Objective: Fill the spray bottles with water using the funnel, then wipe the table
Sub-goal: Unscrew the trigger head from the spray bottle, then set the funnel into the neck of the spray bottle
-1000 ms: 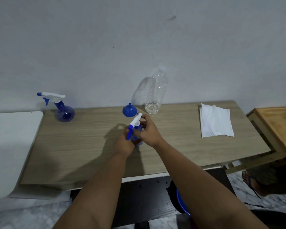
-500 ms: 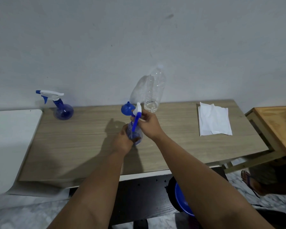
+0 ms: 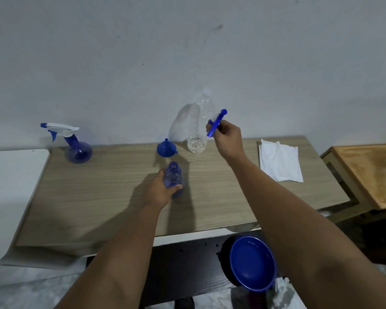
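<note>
My left hand grips a small blue spray bottle that stands on the wooden table with its neck open. My right hand holds the bottle's blue and white spray head up in the air, to the right of and above the bottle. A blue funnel lies on the table just behind the open bottle. A clear plastic water bottle with a little water stands behind my right hand. A second blue spray bottle, with its head on, stands at the back left.
A folded white cloth lies on the table's right side. A blue bowl sits below the table's front edge. A wooden stand is at the right, a white surface at the left, and a wall behind.
My right hand has lifted the spray head off the bottle and carried it up and to the right. My left hand still grips the bottle, whose neck is now open.
</note>
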The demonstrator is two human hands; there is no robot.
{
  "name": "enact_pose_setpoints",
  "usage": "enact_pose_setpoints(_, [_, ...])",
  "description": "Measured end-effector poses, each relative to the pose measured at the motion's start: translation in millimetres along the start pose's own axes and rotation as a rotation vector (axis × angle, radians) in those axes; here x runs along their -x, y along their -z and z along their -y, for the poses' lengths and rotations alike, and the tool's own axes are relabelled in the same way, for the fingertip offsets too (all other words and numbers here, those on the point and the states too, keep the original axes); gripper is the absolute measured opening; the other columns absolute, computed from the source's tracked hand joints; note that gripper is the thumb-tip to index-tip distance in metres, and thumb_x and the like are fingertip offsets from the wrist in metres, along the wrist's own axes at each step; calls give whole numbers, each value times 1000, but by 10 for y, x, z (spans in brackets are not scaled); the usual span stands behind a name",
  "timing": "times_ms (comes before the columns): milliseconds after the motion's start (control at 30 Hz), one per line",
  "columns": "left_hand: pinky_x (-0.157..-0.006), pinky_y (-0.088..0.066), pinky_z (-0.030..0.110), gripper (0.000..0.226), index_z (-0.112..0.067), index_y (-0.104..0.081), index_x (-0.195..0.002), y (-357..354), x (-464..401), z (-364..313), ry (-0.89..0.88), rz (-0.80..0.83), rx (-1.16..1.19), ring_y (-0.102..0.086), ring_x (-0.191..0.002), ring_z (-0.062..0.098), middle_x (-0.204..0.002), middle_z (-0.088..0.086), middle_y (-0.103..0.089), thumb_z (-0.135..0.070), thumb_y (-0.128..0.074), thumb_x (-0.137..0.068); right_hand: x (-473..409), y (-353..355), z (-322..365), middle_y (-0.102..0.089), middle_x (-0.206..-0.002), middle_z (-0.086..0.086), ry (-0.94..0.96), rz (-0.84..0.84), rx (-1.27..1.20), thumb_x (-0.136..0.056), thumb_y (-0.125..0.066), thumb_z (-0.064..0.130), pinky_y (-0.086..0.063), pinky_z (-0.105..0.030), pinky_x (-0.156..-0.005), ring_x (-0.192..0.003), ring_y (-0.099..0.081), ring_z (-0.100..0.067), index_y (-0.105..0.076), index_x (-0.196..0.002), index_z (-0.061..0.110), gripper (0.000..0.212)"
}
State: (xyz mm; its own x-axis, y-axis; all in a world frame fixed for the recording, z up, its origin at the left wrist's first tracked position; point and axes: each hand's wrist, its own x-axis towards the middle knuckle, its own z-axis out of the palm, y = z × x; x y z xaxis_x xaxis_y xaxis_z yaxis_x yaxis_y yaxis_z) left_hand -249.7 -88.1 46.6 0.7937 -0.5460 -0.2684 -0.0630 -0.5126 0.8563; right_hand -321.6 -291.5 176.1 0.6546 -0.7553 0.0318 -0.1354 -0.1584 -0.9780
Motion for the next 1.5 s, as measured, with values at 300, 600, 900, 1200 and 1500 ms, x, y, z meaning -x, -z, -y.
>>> enact_pose_setpoints(300, [-80, -52, 27, 65, -29, -54, -131, -3, 22, 57, -54, -36, -12, -67, -95, 12, -107, -9, -70, -37, -84, -74, 194, -135, -1043, -70, -102, -4, -311, 377, 898, -87, -63, 36, -54, -38, -91, -102, -69, -31, -69, -103, 24, 20])
enact_pose_setpoints(600, [-72, -37, -4, 61, -11, -55, -134, -61, 82, 42, -64, -77, 97, -52, -81, -30, -104, -11, -62, -9, -82, -79, 212, -282, -1502, -68, -127, -6, -325, 387, 1116, -94, -58, 35, -39, -47, -108, -120, -64, -31, -63, -127, 25, 35])
enact_pose_setpoints(900, [-71, -34, -6, 62, -20, -55, -135, -17, 121, -61, -53, -79, 11, -53, -86, -28, -99, -25, -57, -21, -83, -79, 221, -295, -1535, -70, -126, -3, -292, 380, 1096, -96, -59, 35, -41, -47, -110, -120, -65, -30, -63, -133, 26, 38])
enact_pose_setpoints(1200, [-72, -37, -4, 58, -28, -55, -129, -15, 100, -22, -42, -72, -7, -56, -85, -23, -100, -27, -61, -25, -84, -78, 281, -296, -1537, -70, -121, -2, -294, 382, 1108, -97, -60, 42, -41, -44, -103, -114, -65, -28, -65, -126, 24, 35])
enact_pose_setpoints(1500, [-72, -41, 3, 63, -33, -54, -131, 37, 108, -30, -38, -53, -11, -57, -82, -16, -103, -19, -63, -28, -85, -76, 263, -385, -1133, -53, -136, -9, -293, 250, 1214, -93, -55, 44, -39, -50, -103, -131, -46, -33, -61, -132, 18, 47])
